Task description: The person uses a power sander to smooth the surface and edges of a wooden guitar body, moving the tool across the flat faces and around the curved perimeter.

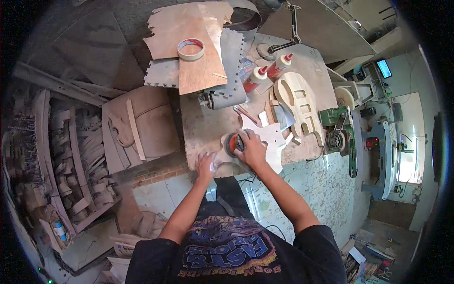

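Observation:
My right hand grips an orange and dark round power sander, resting on a pale, curved flat workpiece at the bench's front. My left hand is pressed at the workpiece's left edge, fingers curled onto it. Pencils lie just behind, beside small scraps. To the right lies a light wooden guitar body with cutouts. Two white glue bottles with red caps stand behind. The underside of the sander is hidden.
The bench holds stacked plywood templates and mats, a tape roll and a lamp arm. Left are a board-covered surface and shelves of offcuts. Right stand a green machine and a small screen.

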`<state>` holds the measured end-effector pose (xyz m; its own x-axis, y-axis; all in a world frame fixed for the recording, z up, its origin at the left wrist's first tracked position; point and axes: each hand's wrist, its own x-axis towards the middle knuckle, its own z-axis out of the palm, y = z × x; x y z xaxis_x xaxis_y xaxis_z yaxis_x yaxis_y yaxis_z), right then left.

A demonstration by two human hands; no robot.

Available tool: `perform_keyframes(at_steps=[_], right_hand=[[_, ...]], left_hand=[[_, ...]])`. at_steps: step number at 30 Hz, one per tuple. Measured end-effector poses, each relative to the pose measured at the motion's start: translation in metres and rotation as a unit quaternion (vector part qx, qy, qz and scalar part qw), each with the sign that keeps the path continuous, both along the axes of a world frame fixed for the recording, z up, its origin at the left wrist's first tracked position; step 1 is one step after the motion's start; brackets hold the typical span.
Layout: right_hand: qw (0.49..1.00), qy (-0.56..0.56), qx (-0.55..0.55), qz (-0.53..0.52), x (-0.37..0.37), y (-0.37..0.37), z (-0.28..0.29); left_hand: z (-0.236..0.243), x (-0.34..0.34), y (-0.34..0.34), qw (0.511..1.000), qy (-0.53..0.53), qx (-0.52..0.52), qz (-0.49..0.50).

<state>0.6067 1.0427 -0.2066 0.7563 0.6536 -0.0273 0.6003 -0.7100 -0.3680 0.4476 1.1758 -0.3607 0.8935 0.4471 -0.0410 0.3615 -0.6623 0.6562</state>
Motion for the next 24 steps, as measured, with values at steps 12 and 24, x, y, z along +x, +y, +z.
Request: perform_keyframes(at_steps=[12,24], right_hand=[[1.000,0.025,-0.007,0.006,-0.016,0.012,0.009],[1.000,0.002,0.002,0.026,-0.025,0.014,0.007]], left_hand=[[-0.012,-0.003,-0.001,1.000,-0.019,-0.015,0.001],[-0.019,-0.009,0.017,0.995,-0.088,-0.052,-0.022]])
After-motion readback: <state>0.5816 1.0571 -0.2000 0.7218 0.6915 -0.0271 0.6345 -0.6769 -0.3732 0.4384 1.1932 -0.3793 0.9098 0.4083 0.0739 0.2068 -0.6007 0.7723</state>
